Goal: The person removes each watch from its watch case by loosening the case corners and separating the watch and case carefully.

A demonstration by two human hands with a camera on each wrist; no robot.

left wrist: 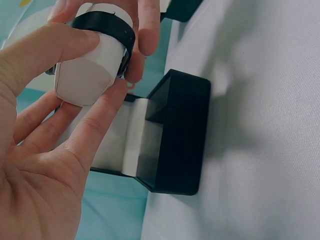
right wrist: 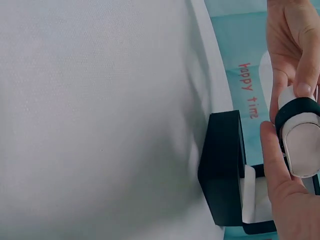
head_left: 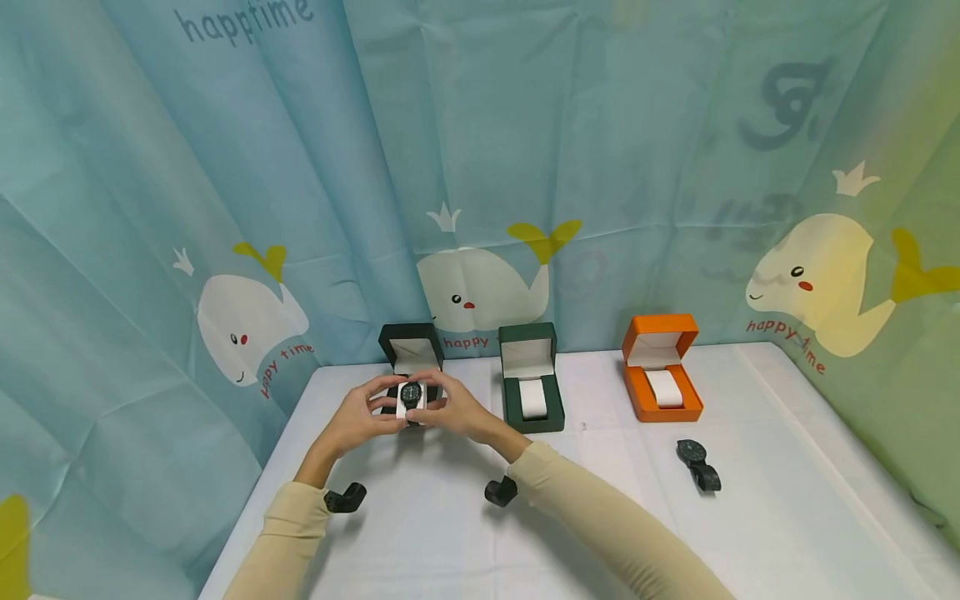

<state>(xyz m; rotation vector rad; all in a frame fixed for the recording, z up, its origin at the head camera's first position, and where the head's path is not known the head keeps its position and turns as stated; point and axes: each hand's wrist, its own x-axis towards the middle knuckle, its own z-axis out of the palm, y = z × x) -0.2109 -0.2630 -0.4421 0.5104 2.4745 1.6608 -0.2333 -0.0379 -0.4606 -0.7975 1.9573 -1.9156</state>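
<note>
Both hands hold a white watch cushion (left wrist: 84, 82) with a black watch (head_left: 411, 394) strapped round it, raised in front of the black watch box (left wrist: 182, 135). My left hand (head_left: 358, 417) grips one side of the cushion, its thumb by the strap in the left wrist view. From the other side my right hand (head_left: 461, 410) grips it too, fingers around its end. The watch's dark dial faces up in the head view. Behind the hands the black box stands with its lid raised, its pale lining showing; its base is partly hidden by the hands.
To the right, a green watch box (head_left: 555, 408) and an orange watch box (head_left: 637, 400) stand with lids up, each with a white cushion inside. Another black watch (head_left: 697, 465) lies on the white-covered table (head_left: 600, 517). A whale-print curtain (head_left: 480, 125) hangs behind.
</note>
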